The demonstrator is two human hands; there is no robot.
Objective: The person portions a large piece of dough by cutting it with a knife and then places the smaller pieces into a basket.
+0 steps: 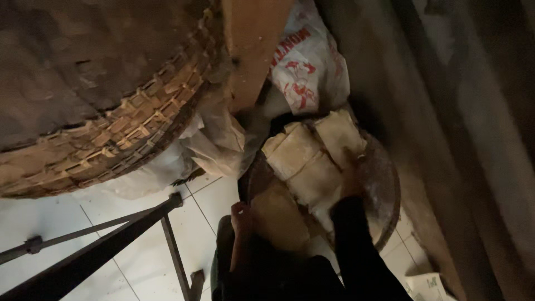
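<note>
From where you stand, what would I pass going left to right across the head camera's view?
Woven basket → dark metal stand → crumpled clear plastic → pale flat slabs on a round dark tray → dim wall.

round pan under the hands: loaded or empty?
Loaded. Pale square slabs lie side by side across the dark round pan. The right hand rests on them; the left hand is at the rim.

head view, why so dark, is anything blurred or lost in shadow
Head view: dim light overall; the lower middle sinks into black, so the dark sleeves and the right hand barely show; the left hand is a faint outline. The pale rectangular slabs and white floor tiles catch most light; the round woven basket looks soft and grainy.
</note>
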